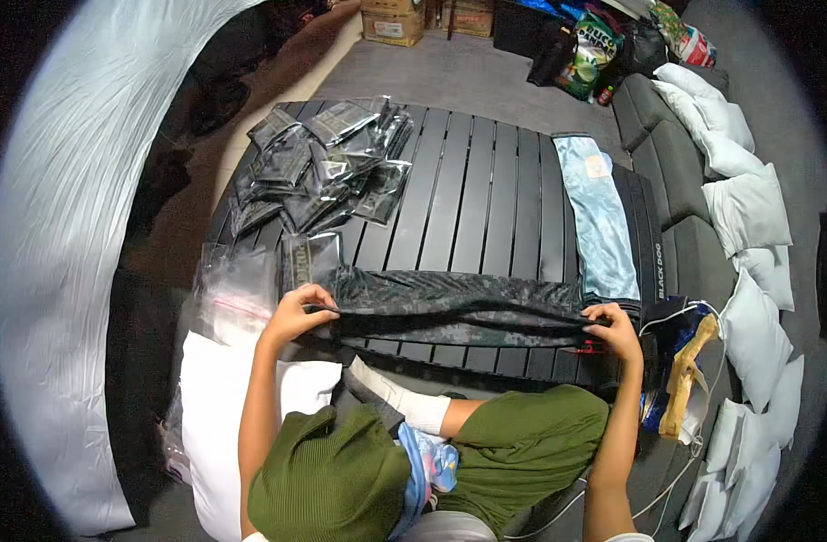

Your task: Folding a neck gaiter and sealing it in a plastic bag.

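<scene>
Left grip [298,313], right grip [616,331] pinch camouflage cloth [450,291] at opposite ends, forearms [256,397] apart.

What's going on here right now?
The person's left hand and right hand pinch opposite ends of a long, dark camouflage cloth, held stretched sideways along the near side of the black slatted table. Dark packets in clear plastic lie piled at its far left; a light-blue cloth lies toward its right.
</scene>
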Demonstrator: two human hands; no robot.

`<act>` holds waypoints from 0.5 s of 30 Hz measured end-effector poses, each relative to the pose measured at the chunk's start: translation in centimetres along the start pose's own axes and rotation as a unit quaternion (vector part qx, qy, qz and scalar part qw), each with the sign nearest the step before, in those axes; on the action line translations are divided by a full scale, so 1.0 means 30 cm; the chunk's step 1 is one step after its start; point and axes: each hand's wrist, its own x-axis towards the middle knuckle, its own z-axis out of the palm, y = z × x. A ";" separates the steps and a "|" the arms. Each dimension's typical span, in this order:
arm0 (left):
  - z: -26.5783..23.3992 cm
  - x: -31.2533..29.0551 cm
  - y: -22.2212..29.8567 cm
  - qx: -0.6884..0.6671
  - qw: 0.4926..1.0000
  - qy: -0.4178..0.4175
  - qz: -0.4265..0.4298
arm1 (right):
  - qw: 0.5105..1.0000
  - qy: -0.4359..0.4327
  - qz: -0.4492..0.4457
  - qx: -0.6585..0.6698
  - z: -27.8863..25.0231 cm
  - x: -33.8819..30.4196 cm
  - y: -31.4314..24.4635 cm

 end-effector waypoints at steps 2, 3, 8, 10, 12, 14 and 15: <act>-0.002 0.007 -0.023 -0.067 0.998 -0.005 -0.001 | 0.984 0.022 0.097 0.147 -0.012 -0.011 0.002; 0.012 0.020 -0.021 -0.135 0.989 0.057 0.007 | 0.985 0.048 0.102 0.130 -0.022 -0.011 0.024; 0.109 0.108 -0.064 -0.095 0.990 0.103 -0.034 | 0.980 0.097 0.150 0.086 0.035 0.054 0.114; 0.136 0.110 -0.087 0.044 0.991 0.114 -0.045 | 0.985 0.089 0.149 0.008 0.077 0.077 0.120; 0.170 0.118 -0.073 0.102 0.982 0.153 -0.035 | 0.985 0.143 0.076 -0.061 0.117 0.092 0.140; 0.189 0.123 -0.078 0.145 0.973 0.180 0.017 | 0.979 0.157 0.087 -0.099 0.129 0.101 0.132; 0.192 0.121 -0.085 0.189 0.957 0.208 0.067 | 0.979 0.156 0.086 -0.099 0.136 0.102 0.125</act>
